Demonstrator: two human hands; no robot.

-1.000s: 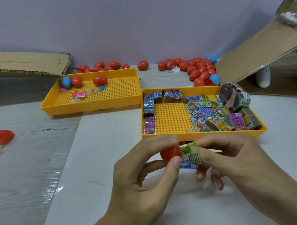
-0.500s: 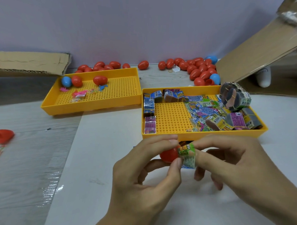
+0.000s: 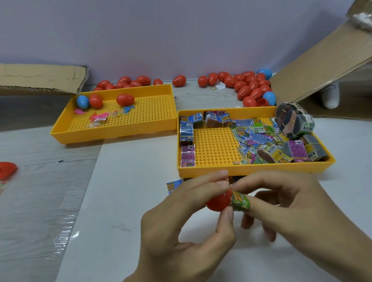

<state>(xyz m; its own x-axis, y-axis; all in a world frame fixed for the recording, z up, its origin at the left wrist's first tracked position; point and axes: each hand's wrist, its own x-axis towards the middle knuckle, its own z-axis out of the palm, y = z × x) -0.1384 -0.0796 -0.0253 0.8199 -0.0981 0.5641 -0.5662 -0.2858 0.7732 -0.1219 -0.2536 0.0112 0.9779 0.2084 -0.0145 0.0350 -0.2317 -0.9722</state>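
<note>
My left hand (image 3: pixel 184 231) pinches a red plastic egg half (image 3: pixel 218 203) between thumb and forefinger. My right hand (image 3: pixel 288 202) pinches a small green printed leaflet (image 3: pixel 240 202), folded tight, with its end at the egg half's open mouth. Both hands hover over the white tabletop, just in front of the right yellow tray (image 3: pixel 255 169). That tray holds loose printed leaflets (image 3: pixel 256 138) and banded leaflet bundles (image 3: pixel 294 122). Another leaflet (image 3: pixel 174 186) lies on the table behind my left fingers.
A second yellow tray (image 3: pixel 115 132) at the back left holds red and blue eggs and small pink toys. Several red and blue eggs (image 3: pixel 250 88) lie along the wall. Cardboard flaps (image 3: pixel 326 66) stand right and left. A red egg half (image 3: pixel 3 169) lies far left.
The leaflet has been folded smaller and pushed further toward the egg half. Both hands have stayed in about the same place.
</note>
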